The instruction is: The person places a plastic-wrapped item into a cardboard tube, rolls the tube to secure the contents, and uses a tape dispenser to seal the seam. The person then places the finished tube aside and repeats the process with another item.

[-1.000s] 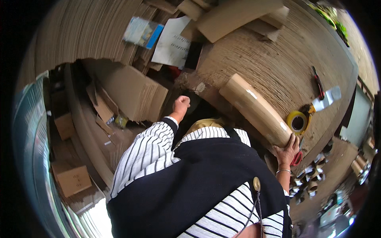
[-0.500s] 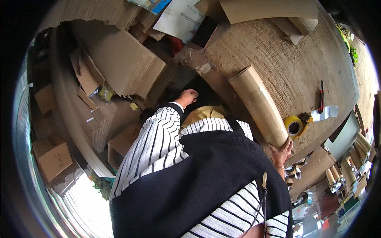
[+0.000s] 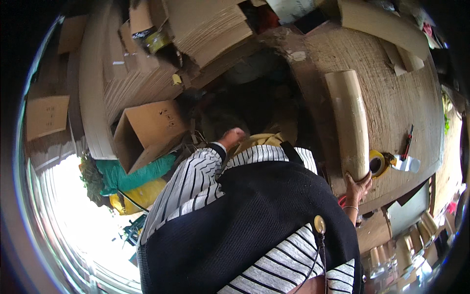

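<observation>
A long tan cardboard tube (image 3: 350, 122) lies on the wooden tabletop, pointing away from me. My right hand (image 3: 359, 187) is wrapped round its near end, with the thumb on the left side and the fingers on the right. Close beside that hand sits a yellow roll of tape (image 3: 376, 164) in a dispenser. My left hand (image 3: 232, 139) hangs in front of my body, off the table, over a dark space. Its fingers are curled in, slightly blurred, and nothing shows in them.
A red and black utility knife (image 3: 407, 142) and a white strip (image 3: 407, 164) lie right of the tape. Stacked flat cardboard (image 3: 210, 29) stands at the far left. An open cardboard box (image 3: 152, 130) rests on green and yellow sacks left of me. Curved cardboard (image 3: 384, 24) lies at the table's far end.
The view has swung to the left, showing more of the box and sacks. My right hand stays on the tube's near end. My left hand has dropped a little closer to my body.
</observation>
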`<state>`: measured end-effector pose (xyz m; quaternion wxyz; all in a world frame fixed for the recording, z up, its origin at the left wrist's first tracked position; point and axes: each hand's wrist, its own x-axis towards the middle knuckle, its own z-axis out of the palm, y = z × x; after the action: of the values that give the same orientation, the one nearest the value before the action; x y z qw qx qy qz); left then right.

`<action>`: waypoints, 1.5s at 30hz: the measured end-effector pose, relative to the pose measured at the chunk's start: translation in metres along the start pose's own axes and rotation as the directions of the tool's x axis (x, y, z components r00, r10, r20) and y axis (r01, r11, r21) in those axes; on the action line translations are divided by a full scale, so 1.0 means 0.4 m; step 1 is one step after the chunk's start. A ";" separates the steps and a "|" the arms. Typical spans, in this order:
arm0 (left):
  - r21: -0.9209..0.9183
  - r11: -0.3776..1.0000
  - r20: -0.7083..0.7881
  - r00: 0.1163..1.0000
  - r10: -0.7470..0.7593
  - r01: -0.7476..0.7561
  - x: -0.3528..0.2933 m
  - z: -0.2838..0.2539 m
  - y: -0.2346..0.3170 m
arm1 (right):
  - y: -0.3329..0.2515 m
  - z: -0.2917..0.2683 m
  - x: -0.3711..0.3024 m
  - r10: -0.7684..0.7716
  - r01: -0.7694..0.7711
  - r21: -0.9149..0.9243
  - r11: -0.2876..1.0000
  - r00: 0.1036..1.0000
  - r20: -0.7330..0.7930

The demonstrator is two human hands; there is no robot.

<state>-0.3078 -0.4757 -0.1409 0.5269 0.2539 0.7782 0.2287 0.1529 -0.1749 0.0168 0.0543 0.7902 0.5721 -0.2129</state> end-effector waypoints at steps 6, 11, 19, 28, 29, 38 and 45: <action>0.009 1.000 -0.086 0.996 0.004 -0.004 -0.119 0.080 -0.161 | 0.029 0.013 0.018 0.023 -0.022 -0.099 0.995 1.000 0.008; 0.318 0.929 -0.086 0.971 0.224 -0.186 -0.120 0.047 -0.189 | -0.039 -0.009 -0.006 -0.135 0.103 -0.505 0.857 0.990 -0.028; -0.024 1.000 -0.128 0.992 0.004 -0.007 -0.056 -0.109 -0.071 | -0.185 0.031 -0.006 -0.245 0.261 -0.379 0.888 0.965 0.091; -0.332 0.907 -0.032 0.957 -0.288 0.261 -0.002 -0.350 0.054 | -0.182 0.102 -0.015 -0.030 0.039 -0.415 0.909 0.999 0.028; -0.315 0.912 -0.025 0.958 -0.287 0.264 0.013 -0.372 0.058 | -0.183 0.102 -0.023 -0.012 0.027 -0.419 0.908 0.999 0.038; -0.237 0.942 -0.016 0.968 -0.250 0.239 0.190 -0.498 0.175 | -0.233 0.039 0.024 0.009 0.029 -0.407 0.913 0.996 0.090; -0.245 0.948 -0.089 0.969 -0.229 0.202 0.212 -0.438 0.311 | -0.282 0.023 0.152 -0.233 0.240 0.055 0.969 0.965 -0.121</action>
<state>-0.4795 -0.3421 -0.0636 0.5290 0.0894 0.7981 0.2742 0.0611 -0.0862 0.0021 -0.0316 0.7285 0.6568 -0.1923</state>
